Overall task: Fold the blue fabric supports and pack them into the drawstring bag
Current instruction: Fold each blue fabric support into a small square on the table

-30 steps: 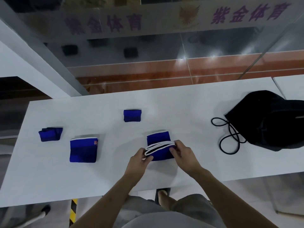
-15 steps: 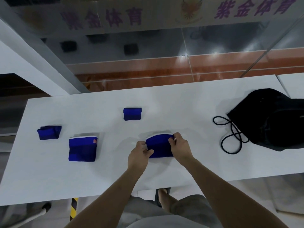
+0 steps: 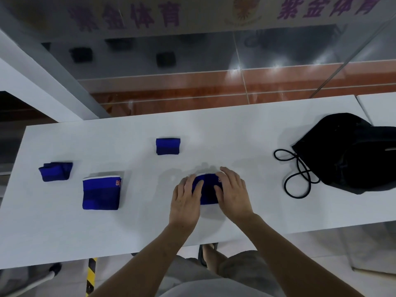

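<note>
Already three blue supports [image 3: 100, 192] lie folded on the surface [image 3: 246, 136]; both hands [image 3: 211, 192], spread flat, press a fourth [image 3: 207, 190] mid-surface. Nothing visibly packed; drawstring bag [image 3: 351, 153] waits right.

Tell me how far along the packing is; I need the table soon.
Done: three blue supports lie folded, far left, left and at the back. In hand: both the left hand and right hand press flat on a fourth support. Left: nothing visibly packed; the drawstring bag lies apart on the right.
</note>
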`<move>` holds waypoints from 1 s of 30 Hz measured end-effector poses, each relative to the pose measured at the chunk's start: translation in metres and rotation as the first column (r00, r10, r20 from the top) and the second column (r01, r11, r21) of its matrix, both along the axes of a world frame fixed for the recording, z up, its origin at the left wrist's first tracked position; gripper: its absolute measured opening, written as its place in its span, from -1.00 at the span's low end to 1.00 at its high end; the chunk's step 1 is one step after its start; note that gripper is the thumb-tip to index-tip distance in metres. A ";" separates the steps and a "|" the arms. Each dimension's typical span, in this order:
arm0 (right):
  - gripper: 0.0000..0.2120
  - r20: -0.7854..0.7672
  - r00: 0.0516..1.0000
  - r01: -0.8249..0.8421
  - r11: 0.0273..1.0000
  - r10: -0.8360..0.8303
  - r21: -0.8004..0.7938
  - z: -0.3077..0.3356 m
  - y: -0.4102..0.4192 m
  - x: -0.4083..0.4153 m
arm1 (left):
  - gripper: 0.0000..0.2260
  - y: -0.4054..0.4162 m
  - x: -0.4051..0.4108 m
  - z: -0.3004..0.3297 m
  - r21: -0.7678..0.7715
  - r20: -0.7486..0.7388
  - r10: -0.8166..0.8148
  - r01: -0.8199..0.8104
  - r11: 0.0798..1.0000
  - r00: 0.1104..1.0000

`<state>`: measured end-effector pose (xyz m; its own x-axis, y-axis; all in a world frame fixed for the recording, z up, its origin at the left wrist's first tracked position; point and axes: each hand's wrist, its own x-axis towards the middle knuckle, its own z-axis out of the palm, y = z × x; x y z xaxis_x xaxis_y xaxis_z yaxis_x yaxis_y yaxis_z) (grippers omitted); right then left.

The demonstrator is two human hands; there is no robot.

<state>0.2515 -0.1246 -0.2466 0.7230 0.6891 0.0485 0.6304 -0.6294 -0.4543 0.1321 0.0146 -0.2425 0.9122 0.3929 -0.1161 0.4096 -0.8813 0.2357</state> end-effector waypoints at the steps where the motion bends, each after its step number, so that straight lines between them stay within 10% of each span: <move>1: -0.62 0.013 0.998 -0.056 0.998 0.056 -0.031 -0.004 -0.002 -0.001 | -0.45 0.001 0.001 -0.003 0.010 -0.010 -0.041 0.041 0.999 0.999; 13: -0.39 -0.071 0.976 -0.218 0.870 0.208 -0.442 -0.028 -0.016 -0.001 | -0.40 0.004 0.003 -0.024 0.001 -0.204 -0.116 0.119 0.993 0.972; 30: -0.43 -0.177 0.977 -0.183 0.907 0.122 -0.380 0.003 0.000 -0.003 | -0.45 0.018 0.007 0.003 -0.096 -0.265 -0.095 0.071 0.993 0.959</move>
